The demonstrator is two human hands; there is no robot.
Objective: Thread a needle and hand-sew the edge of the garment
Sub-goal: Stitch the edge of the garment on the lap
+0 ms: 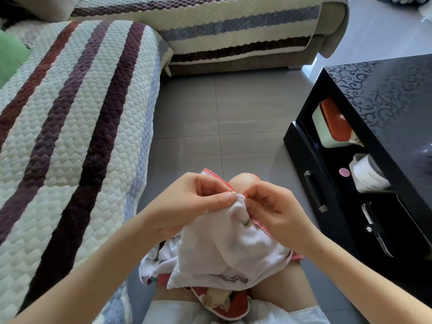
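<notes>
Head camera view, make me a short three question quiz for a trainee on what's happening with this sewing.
1. Multiple choice: the thin metal needle is A) at the edge of the white cloth garment with red trim, between the hands; B) on the floor; C) on the table.
2. True or false: the left hand and the right hand both grip the garment.
3. On which side of the person is the striped quilted sofa cover?
Key: 1 A; 2 true; 3 left.
</notes>
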